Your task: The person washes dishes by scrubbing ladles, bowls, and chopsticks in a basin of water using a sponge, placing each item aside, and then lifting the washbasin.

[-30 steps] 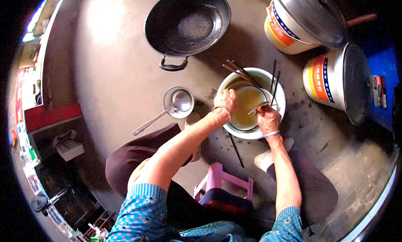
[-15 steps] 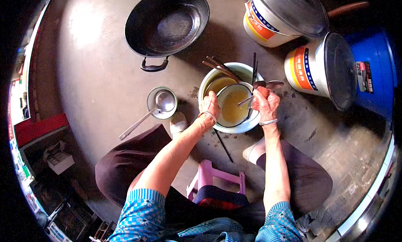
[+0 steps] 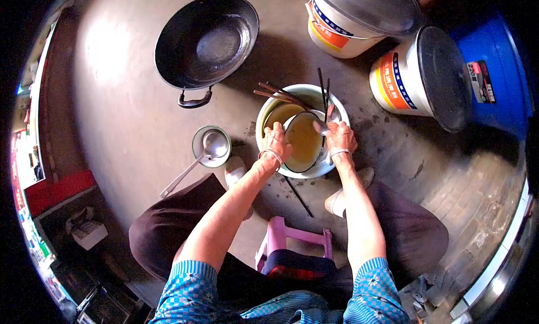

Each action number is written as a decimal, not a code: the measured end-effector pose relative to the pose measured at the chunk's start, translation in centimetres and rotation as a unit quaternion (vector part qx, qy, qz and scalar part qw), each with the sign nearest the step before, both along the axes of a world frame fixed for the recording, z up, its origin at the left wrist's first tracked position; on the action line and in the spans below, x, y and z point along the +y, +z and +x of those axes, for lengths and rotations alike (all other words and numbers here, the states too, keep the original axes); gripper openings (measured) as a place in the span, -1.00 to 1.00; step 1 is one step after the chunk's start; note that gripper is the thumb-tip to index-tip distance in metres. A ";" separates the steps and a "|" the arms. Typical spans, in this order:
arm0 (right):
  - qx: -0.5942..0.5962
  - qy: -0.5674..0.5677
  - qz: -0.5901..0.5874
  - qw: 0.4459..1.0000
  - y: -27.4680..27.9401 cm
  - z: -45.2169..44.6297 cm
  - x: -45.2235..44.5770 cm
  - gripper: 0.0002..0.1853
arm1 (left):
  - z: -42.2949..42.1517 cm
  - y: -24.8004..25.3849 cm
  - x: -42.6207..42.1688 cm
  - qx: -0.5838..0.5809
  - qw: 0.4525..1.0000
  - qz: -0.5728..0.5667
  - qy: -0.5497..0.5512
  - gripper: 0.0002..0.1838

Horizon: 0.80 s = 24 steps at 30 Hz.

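A pale basin point(image 3: 341, 108) stands on the floor, holding cloudy yellowish liquid. A dark-rimmed bowl point(image 3: 304, 141) with similar liquid sits tilted in it. My left hand point(image 3: 277, 143) grips the bowl's left rim. At the basin's right side, my right hand point(image 3: 340, 139) is closed around spoons point(image 3: 320, 127), one of them over the bowl's right edge; whether it also touches the rim is unclear. Several brown chopsticks point(image 3: 279, 93) lean on the basin's upper left rim, and dark chopsticks point(image 3: 324, 88) stick up at its top right.
A black wok point(image 3: 208, 43) lies beyond the basin. Left is a small enamel bowl point(image 3: 200, 140) with a ladle point(image 3: 185, 176). Two lidded buckets point(image 3: 328, 35) and a blue tub point(image 3: 494, 71) stand right. One chopstick point(image 3: 298, 196) lies near a pink stool point(image 3: 276, 234).
The view has shifted, moving the floor items left. My right hand has come in closer to the bowl with the spoons. My left hand stays on the bowl's rim.
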State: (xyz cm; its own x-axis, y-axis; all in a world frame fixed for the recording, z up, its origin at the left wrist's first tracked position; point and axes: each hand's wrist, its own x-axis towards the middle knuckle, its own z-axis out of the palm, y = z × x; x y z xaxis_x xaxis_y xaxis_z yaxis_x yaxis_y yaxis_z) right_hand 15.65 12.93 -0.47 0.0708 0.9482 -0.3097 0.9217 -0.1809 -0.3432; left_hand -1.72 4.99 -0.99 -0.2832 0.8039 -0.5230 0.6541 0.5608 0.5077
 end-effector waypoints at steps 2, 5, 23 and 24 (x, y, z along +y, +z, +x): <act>0.005 0.002 0.031 0.999 0.3 0.1 -0.4 -0.78 | -0.2 -2.0 -0.1 -0.052 0.998 -0.005 0.028 -0.45; 0.143 0.096 0.071 0.982 1.4 0.0 -2.9 -0.76 | 0.2 -2.8 -0.9 -0.188 0.969 -0.006 0.159 -0.48; -0.187 0.449 0.011 0.874 -3.4 -0.4 -6.8 -0.56 | 0.5 -3.8 0.2 -0.350 0.896 -0.084 0.260 -0.12; -0.166 0.435 -0.059 0.883 -3.5 -0.8 -6.8 -0.63 | 0.4 -3.8 0.3 -0.349 0.897 -0.084 0.258 -0.12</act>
State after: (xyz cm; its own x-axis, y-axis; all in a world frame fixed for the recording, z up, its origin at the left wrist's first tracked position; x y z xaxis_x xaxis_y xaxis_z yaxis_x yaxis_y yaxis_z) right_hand 14.83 6.13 -3.98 -0.5640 0.6505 -0.5087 0.7752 0.6294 -0.0546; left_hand -1.29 5.26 -4.77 -0.1513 0.5532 -0.8192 -0.1597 0.8042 0.5725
